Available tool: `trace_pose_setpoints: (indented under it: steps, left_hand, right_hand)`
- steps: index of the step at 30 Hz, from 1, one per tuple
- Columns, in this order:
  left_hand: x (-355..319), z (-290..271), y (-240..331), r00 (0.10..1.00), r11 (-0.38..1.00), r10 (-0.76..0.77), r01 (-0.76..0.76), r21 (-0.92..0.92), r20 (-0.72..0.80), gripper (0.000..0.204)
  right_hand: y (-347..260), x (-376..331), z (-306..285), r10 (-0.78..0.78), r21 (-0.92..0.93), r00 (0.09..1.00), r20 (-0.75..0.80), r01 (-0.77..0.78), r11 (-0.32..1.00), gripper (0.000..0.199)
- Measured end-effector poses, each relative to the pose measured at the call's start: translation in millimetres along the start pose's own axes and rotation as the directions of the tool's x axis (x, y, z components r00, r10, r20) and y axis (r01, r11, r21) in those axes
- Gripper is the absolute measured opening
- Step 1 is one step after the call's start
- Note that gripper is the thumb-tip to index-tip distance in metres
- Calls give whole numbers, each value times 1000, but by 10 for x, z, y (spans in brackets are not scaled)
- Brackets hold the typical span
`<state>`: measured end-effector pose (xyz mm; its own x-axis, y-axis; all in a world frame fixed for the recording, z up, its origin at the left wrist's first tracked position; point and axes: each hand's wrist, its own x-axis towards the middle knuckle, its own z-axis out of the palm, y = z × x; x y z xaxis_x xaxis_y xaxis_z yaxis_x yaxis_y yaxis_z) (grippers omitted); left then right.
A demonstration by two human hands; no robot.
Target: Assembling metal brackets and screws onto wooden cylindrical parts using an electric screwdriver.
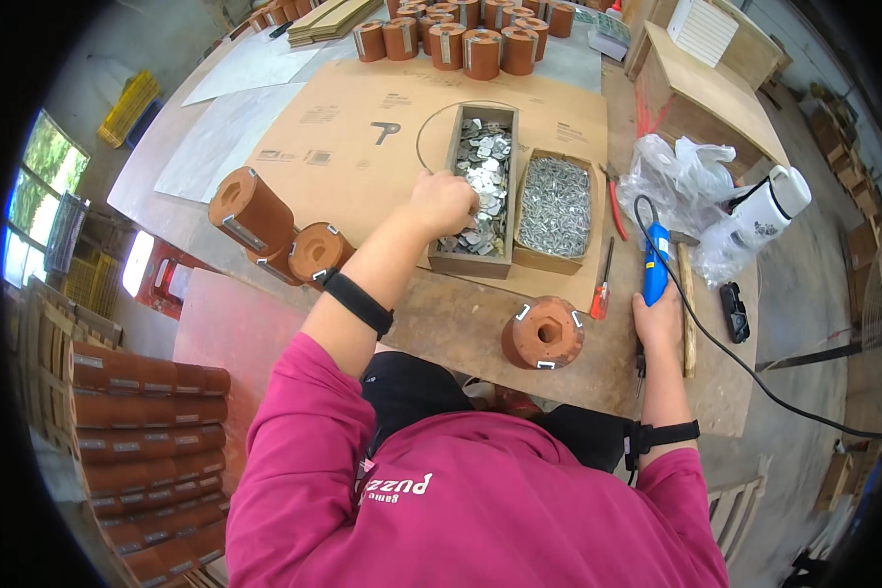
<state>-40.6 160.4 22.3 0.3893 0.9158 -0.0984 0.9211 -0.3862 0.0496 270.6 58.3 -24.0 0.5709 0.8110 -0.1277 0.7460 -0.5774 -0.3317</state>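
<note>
Brown cylinder (pixel 527 335) sits near the table's (pixel 441 316) front edge, hole facing up. Right hand (pixel 661 318), right of it, grip wrapped around blue power tool (pixel 656 267); black cord trails right. Red-handled screwdriver (pixel 600 300) lies between cylinder and tool. Left hand (pixel 445 206) reaches into wooden box (pixel 470 264), at the silvery metal plates (pixel 485 174); fingertips hidden, can't tell if grip pinches any. Carton (pixel 549 260) of screws (pixel 556 204) just right of box. More brown cylinders (pixel 481 55) cluster at far end.
</note>
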Motion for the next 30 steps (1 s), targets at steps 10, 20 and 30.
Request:
trace_pose_setpoints:
  steps: [10, 20, 30]
  left_hand:
    - [48, 8, -106, 997, 971, 68, -58, -232, 32, 17]
    - [-298, -208, 131, 999, 244, -14, 48, -968, 46, 13]
    - [-776, -42, 797, 999, 100, 43, -25, -995, -21, 21]
  right_hand:
    - [20, 24, 26, 4, -19, 1000, 2, -4, 1000, 68]
    - [145, 71, 112, -51, -37, 997, -56, 49, 998, 69]
    - [42, 30, 34, -17, 16, 1000, -5, 17, 1000, 68]
